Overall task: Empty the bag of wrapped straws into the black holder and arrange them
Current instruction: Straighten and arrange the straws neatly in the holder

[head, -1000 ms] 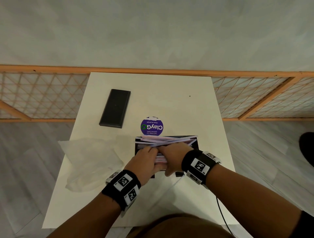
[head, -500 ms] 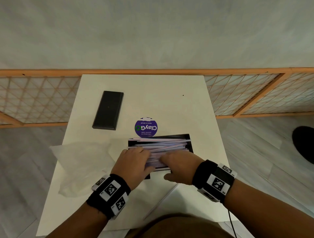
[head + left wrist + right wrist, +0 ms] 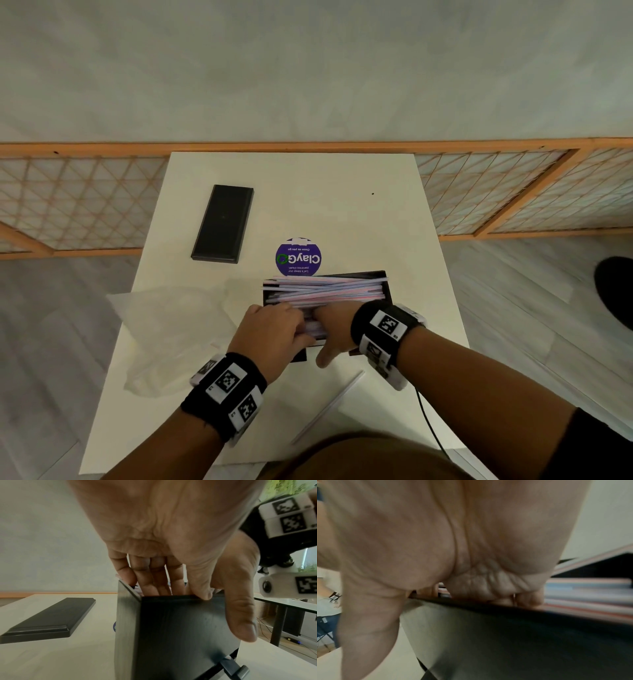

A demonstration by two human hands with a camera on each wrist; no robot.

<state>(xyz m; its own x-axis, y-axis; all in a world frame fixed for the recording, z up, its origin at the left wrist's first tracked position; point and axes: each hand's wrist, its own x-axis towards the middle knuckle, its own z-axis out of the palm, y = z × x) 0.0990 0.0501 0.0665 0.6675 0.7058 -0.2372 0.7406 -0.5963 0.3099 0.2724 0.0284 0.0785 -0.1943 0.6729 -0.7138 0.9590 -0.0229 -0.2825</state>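
The black holder (image 3: 387, 288) stands on the white table (image 3: 342, 205), filled with a flat pile of pink and blue wrapped straws (image 3: 329, 291). My left hand (image 3: 274, 325) is at its near left end, straight fingers (image 3: 154, 584) reaching down inside and the thumb outside the front wall (image 3: 180, 628). Close beside it, my right hand (image 3: 334, 317) reaches over the same wall (image 3: 505, 635), fingers bent down onto the straws (image 3: 587, 595) and thumb hanging outside. The empty clear bag (image 3: 171, 329) lies crumpled to the left.
One wrapped straw (image 3: 329, 406) lies loose on the table near the front edge. A flat black lid (image 3: 222, 222) lies at the back left, and a round purple sticker (image 3: 298, 257) sits behind the holder. A thin cable (image 3: 428, 421) hangs off my right wrist.
My right hand has slid left along the holder until it is next to the left hand. The left hand has stayed at the left end, and the straws lie flatter.
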